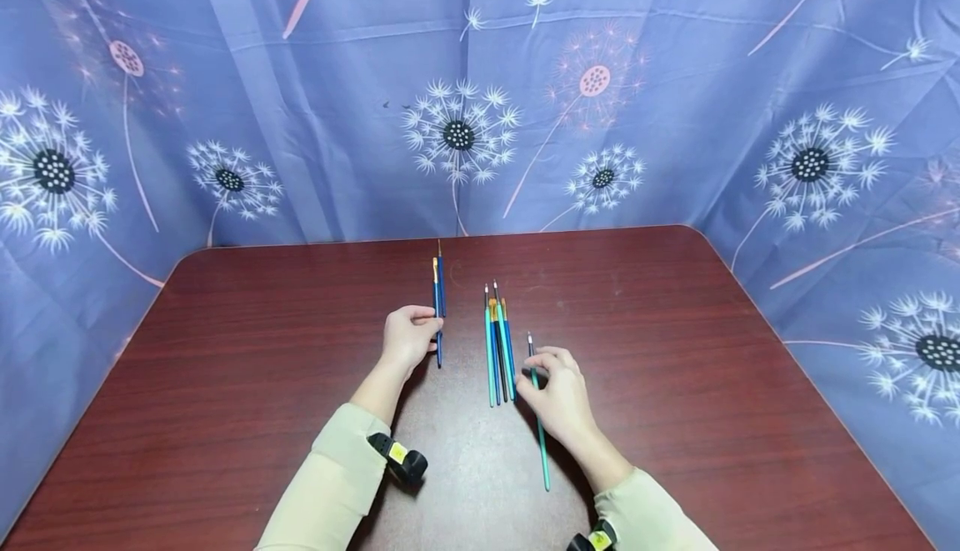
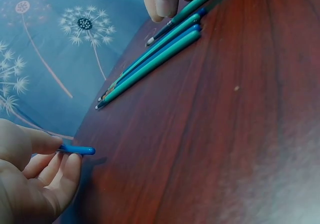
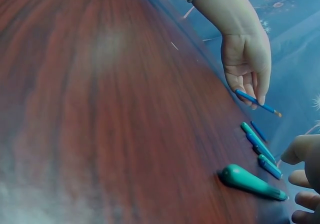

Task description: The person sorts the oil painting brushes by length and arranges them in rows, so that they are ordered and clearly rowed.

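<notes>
My left hand pinches a blue paintbrush between thumb and fingers, its bristles pointing to the far edge. Just beyond it lies a second blue paintbrush. In the right wrist view the held brush slants above the tabletop. My right hand hovers over a teal paintbrush with a dark ferrule and white tip, thumb and fingers spread to either side. That brush lies on the table, its middle partly hidden by the fingers. Between both hands sits a row of several teal, blue and black paintbrushes.
The dark red wood-grain table has rounded far corners. Behind and beside it hangs a blue dandelion-print curtain. Each sleeve carries a black wrist camera, such as the left one.
</notes>
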### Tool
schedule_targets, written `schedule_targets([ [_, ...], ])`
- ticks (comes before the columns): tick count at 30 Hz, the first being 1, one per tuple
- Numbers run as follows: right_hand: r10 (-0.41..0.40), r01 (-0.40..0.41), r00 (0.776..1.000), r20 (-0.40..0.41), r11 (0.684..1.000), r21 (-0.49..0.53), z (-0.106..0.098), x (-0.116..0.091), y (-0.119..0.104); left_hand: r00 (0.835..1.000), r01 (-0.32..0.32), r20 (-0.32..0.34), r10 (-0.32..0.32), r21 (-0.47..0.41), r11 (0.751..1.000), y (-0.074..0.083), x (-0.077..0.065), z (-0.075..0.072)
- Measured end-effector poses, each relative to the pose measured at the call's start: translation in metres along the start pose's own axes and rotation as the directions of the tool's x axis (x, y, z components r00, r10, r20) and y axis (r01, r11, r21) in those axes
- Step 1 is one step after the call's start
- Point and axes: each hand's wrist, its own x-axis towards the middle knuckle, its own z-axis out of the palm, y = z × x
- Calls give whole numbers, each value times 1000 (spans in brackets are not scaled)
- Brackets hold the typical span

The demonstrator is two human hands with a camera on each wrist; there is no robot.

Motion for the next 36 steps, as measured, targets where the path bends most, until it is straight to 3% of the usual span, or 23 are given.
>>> schedule_targets([
  [14, 9, -10, 1000, 20, 999, 39, 3, 5, -3, 1000, 29, -10, -29, 34, 999, 6, 16, -10],
  [36, 1, -2, 1000, -18, 1000, -8, 12, 10, 2, 999, 53, -5, -53, 86, 995, 11, 34, -13],
])
